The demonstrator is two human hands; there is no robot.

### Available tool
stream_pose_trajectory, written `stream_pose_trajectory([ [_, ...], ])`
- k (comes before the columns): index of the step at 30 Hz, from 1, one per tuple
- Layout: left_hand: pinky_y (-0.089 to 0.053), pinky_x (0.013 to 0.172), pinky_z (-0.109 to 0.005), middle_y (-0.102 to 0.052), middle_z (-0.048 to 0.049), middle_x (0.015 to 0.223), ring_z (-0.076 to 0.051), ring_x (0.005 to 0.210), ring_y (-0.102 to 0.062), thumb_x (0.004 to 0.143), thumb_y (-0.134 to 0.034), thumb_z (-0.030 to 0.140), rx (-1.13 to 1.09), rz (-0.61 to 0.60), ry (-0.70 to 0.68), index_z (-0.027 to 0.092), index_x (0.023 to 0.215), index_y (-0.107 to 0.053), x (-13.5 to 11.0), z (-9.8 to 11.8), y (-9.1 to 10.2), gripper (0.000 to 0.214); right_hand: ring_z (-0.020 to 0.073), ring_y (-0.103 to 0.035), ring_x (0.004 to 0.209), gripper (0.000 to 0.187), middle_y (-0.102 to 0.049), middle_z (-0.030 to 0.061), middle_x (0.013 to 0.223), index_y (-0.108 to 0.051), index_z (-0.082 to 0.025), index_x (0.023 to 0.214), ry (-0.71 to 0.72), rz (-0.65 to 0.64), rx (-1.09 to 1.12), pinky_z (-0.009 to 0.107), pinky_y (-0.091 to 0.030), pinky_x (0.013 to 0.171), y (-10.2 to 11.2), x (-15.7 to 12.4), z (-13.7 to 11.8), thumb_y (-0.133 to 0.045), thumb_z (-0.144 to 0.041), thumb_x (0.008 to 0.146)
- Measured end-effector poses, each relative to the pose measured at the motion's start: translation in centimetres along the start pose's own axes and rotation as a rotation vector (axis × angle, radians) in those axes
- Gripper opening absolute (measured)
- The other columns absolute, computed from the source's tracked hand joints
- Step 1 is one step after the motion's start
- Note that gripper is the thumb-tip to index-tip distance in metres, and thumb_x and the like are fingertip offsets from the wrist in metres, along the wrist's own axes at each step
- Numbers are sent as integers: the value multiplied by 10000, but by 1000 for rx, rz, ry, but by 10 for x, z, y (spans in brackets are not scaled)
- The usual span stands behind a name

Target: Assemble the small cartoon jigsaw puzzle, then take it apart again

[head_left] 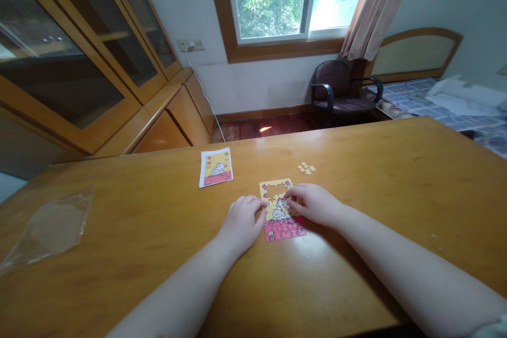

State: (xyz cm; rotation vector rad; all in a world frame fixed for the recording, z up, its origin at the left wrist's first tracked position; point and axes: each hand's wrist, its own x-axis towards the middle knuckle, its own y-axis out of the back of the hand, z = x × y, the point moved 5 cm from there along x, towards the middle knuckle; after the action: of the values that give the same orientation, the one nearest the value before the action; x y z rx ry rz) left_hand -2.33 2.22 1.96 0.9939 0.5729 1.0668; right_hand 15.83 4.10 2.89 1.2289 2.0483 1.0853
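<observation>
A small jigsaw puzzle [283,229] lies on the wooden table, mostly assembled, with a yellow upper part, a white cartoon animal and a pink lower band. A gap in its upper middle shows the table surface. My left hand [243,222] rests at the puzzle's left edge, fingers bent, thumb slightly apart from the index finger. Over the right edge, my right hand [315,203] reaches in with its fingertips on or just above the animal picture. No piece shows between the fingers of either hand. Several loose puzzle pieces [307,168] sit beyond my right hand.
A printed picture card [217,168] with the same design lies behind and left of the puzzle. A clear plastic bag [51,224] is at the table's left. Beyond the table [376,169] stand a glass-door cabinet [99,137], an office chair [336,87] and a bed [420,92].
</observation>
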Motion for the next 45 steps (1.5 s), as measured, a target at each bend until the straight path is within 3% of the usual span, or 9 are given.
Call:
stream_pose_trajectory([
  [6, -439, 819, -346, -665, -47, 928, -209, 898, -575, 852, -505, 215, 8, -19, 17, 205, 928, -659, 0, 1, 0, 172, 167, -622, 826, 221, -669, 52, 953, -720, -227, 991, 165, -135, -26, 266, -456, 774, 2, -3, 5, -584, -226, 817],
  [15, -440, 772, -330, -667, -40, 858, -198, 834, -578, 854, -498, 224, 13, -42, -42, 207, 860, -661, 0, 3, -2, 164, 163, -589, 744, 171, -658, 50, 818, -702, -203, 851, 217, -38, -177, 268, -419, 697, -18, 3, -9, -566, -305, 867],
  [28, -436, 774, -316, -665, -37, 846, -189, 824, -583, 885, -504, 260, 1, -92, -126, 239, 963, -699, -1, 7, -5, 212, 148, -570, 732, 211, -640, 49, 812, -716, -205, 898, 378, -17, -129, 272, -409, 726, -17, -1, -12, -538, -317, 893],
  [45, -450, 787, -330, -673, -55, 893, -205, 851, -591, 877, -496, 254, 40, -72, -85, 217, 1081, -665, -1, 4, -6, 267, 171, -577, 802, 235, -622, 63, 874, -696, -216, 1018, 320, 46, -164, 301, -416, 749, -17, 1, -7, -530, -334, 900],
])
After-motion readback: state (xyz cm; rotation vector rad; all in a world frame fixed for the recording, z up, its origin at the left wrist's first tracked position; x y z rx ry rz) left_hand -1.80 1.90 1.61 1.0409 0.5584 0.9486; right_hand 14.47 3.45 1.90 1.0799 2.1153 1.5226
